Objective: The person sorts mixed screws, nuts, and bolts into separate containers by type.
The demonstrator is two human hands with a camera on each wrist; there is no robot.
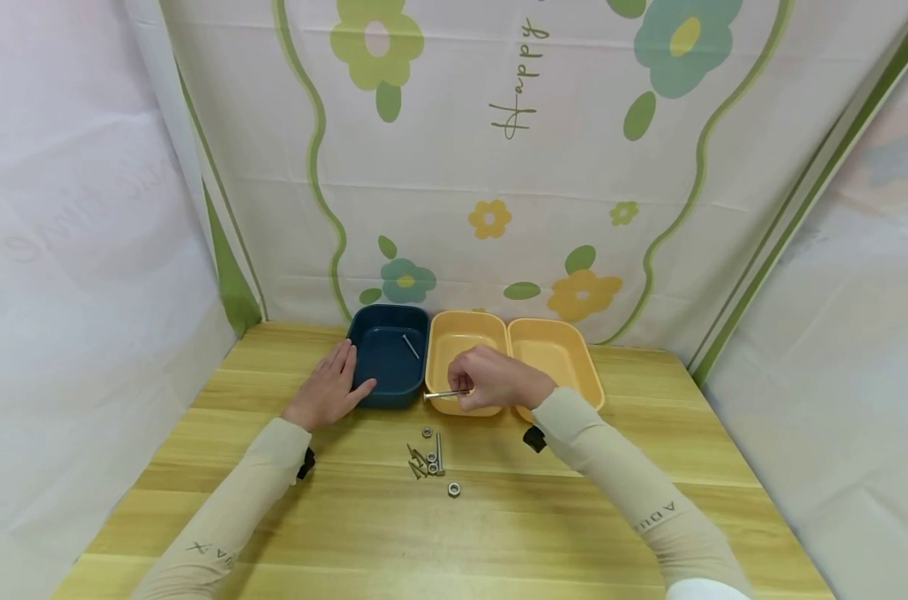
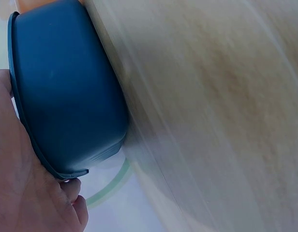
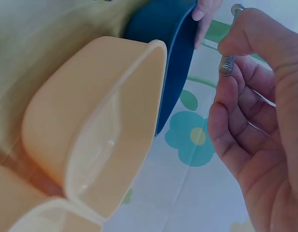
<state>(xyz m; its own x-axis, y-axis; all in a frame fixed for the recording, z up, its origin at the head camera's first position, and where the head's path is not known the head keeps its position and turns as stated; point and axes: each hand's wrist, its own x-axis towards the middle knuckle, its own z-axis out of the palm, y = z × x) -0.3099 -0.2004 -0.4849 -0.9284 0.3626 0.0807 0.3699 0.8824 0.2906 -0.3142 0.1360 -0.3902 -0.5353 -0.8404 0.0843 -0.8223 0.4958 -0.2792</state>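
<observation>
The left hand (image 1: 326, 392), fingers nearly straight, is resting on the left rim of a dark blue rounded plastic bin (image 1: 382, 360). Right of that bin, the right hand (image 1: 499, 379) is pinching a long silver metal bolt (image 1: 442, 394). Brass-coloured pointed screws (image 1: 416, 470) and silver hex nuts (image 1: 454, 490) are lying in front of the bin.

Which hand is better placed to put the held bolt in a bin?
Probably the right hand: it pinches the bolt near the middle bin, while the left hand rests on the blue bin.
</observation>
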